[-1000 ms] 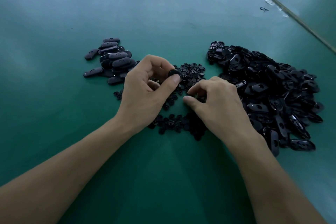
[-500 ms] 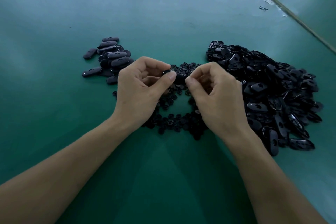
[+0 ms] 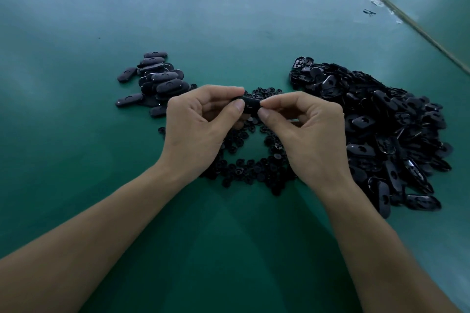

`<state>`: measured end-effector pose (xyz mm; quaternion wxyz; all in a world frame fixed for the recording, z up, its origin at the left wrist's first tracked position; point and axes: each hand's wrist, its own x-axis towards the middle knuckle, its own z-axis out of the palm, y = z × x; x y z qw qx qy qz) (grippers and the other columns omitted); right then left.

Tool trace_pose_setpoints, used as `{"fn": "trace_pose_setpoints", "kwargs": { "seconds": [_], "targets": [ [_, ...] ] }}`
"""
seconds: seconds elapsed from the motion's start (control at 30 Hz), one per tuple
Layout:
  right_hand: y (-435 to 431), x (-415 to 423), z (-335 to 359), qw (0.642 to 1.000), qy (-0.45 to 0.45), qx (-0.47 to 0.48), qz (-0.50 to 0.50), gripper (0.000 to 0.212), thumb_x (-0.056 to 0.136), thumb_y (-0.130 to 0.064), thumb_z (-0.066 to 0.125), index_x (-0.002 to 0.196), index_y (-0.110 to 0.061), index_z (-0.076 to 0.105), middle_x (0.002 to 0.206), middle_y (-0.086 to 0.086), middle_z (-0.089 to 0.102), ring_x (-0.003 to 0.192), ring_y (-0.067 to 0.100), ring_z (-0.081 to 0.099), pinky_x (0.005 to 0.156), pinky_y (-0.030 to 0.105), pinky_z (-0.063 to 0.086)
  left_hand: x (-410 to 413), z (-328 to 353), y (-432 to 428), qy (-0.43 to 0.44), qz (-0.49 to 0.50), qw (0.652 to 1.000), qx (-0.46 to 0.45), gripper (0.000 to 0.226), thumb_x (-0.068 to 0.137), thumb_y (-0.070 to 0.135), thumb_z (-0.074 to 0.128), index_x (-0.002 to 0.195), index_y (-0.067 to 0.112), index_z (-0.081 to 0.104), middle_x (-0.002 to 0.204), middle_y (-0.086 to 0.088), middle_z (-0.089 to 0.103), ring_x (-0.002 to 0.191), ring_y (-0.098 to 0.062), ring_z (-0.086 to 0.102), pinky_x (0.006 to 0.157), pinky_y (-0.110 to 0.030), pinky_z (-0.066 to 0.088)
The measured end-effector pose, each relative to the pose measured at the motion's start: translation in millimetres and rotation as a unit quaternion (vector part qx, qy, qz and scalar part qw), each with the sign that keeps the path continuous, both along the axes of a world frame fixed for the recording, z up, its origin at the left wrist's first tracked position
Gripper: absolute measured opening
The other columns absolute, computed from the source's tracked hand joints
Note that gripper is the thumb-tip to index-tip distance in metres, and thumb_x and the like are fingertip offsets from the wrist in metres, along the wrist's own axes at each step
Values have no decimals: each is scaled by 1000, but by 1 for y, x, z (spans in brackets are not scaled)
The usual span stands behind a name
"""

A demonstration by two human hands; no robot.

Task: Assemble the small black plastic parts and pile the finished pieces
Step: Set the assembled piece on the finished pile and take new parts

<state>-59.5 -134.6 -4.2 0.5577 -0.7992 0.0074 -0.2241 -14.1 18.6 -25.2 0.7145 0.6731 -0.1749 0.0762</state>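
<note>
Left hand [image 3: 195,124] and right hand [image 3: 307,129] pinch one black part [image 3: 251,103], apparently press-fitting it. Next: place it on finished pile [image 3: 157,79], ten o'clock.

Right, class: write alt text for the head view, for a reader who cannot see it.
The left hand and right hand pinch a small black part over a green table. Round black pieces lie beneath, a heap of oval shells at right, a smaller pile at left.

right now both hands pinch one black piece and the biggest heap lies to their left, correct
Not quite: in the head view the left hand and right hand do pinch one black piece, but the biggest heap lies to their right, not left.
</note>
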Motion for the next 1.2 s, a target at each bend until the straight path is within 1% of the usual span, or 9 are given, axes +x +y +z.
{"fn": "trace_pose_setpoints", "kwargs": {
  "seconds": [0.13, 0.27, 0.37, 0.47, 0.63, 0.73, 0.9, 1.07, 1.2],
  "targets": [
    [3, 0, 0, 1000, 0, -17, 0, 14, 87, -12, 77, 88, -27, 75, 77, -13, 73, 71, 2, 67, 70, 17, 51, 1, 0, 0, 2, -2, 1000, -3, 18, 89, 3, 70, 95, 20, 74, 84, 4, 78, 76, -14, 75, 73, -24, 60],
    [5, -1, 1, 999, 10, -47, -3, 16, 90, -13, 72, 90, -29, 74, 72, -22, 69, 65, -1, 65, 61, 19, 53, 0, 0, -1, 6, -4, 1000, 0, 15, 85, 6, 71, 92, 19, 74, 83, 5, 78, 76, -14, 75, 74, -27, 60],
    [7, -2, 1, 999, 7, -41, 6, 17, 90, -9, 73, 92, -27, 73, 78, -15, 72, 73, 0, 68, 69, 15, 51, 0, 1, 0, 4, -2, 1000, 6, 14, 83, 9, 72, 92, 20, 74, 85, 4, 78, 77, -16, 75, 78, -31, 61],
    [8, -1, 0, 999, 12, -36, 10, 19, 88, -9, 74, 90, -27, 71, 82, -11, 73, 78, 4, 70, 75, 21, 55, -1, 1, -1, -4, -5, 1000, 15, 15, 83, 8, 72, 93, 18, 75, 85, 5, 78, 78, -14, 74, 81, -33, 61],
    [9, -2, -1, 999, 16, -43, 3, 25, 88, -8, 74, 85, -33, 69, 80, -10, 73, 76, 5, 69, 75, 24, 57, -2, 3, -1, -20, -10, 999, 32, 19, 84, 3, 72, 94, 18, 75, 86, 8, 78, 77, -10, 74, 78, -25, 59],
    [9, -2, -2, 999, 15, -43, -7, 25, 88, -8, 74, 84, -33, 69, 79, -12, 73, 75, 4, 69, 73, 21, 55, -3, 3, 0, -25, -15, 999, 40, 19, 84, 3, 73, 94, 19, 75, 88, 8, 78, 78, -11, 75, 78, -23, 59],
    [11, -2, -4, 998, 16, -54, -35, 29, 87, -8, 74, 80, -35, 66, 74, -17, 70, 72, -2, 68, 71, 14, 52, -6, 3, -2, -46, -22, 996, 75, 26, 80, 5, 74, 94, 26, 73, 92, 7, 77, 83, -11, 75, 78, -22, 58],
    [14, -3, -4, 999, 10, -47, -23, 18, 87, -7, 74, 88, -25, 76, 79, -14, 73, 74, 1, 70, 74, 22, 56, -3, 1, -2, -37, -9, 997, 71, 24, 80, 7, 75, 91, 28, 70, 86, 10, 77, 80, -10, 74, 76, -20, 56],
    [14, -3, -4, 998, -1, -59, -25, 17, 88, -7, 73, 96, -21, 79, 86, -13, 75, 80, -1, 69, 77, 14, 51, -3, 1, -2, -47, -10, 997, 65, 25, 83, 4, 74, 94, 25, 68, 88, 12, 75, 82, -9, 73, 78, -19, 55]
  ]
}}
